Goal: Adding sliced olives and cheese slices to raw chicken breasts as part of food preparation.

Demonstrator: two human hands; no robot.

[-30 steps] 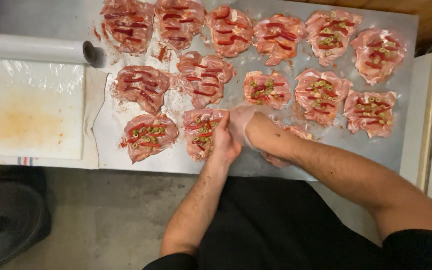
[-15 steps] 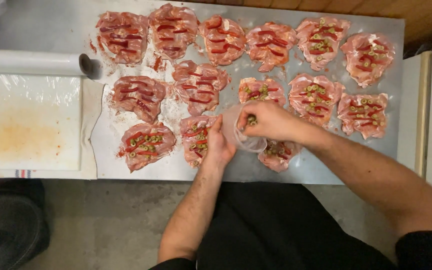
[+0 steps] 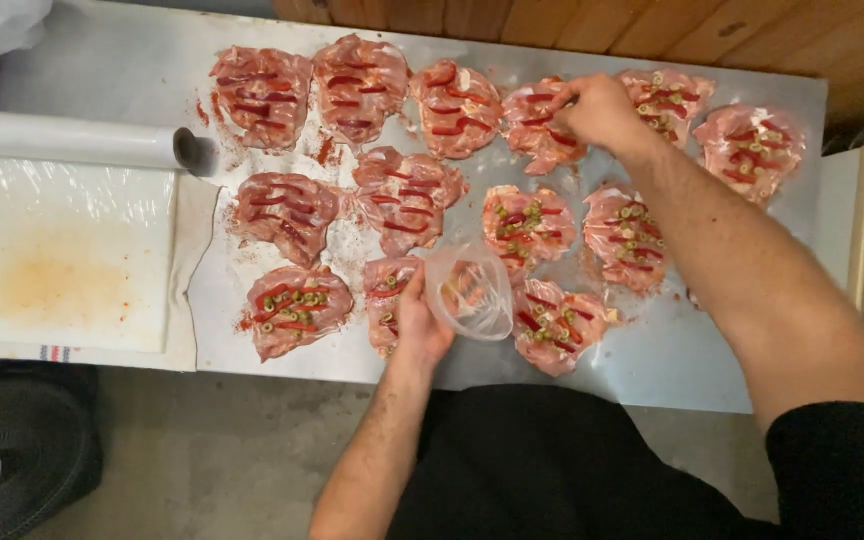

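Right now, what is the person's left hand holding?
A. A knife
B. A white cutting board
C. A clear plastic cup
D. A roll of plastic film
C: the left hand grips a clear plastic cup tilted over the front row of meat slices, while the roll of film lies untouched to the side and the right hand reaches to a slice in the back row.

- A kitchen is showing here: a steel counter (image 3: 752,340) is carrying flattened meat slices (image 3: 407,195) topped with red pepper strips.
- A roll of cling film (image 3: 72,140) is lying beside a wrapped white cutting board (image 3: 57,265).
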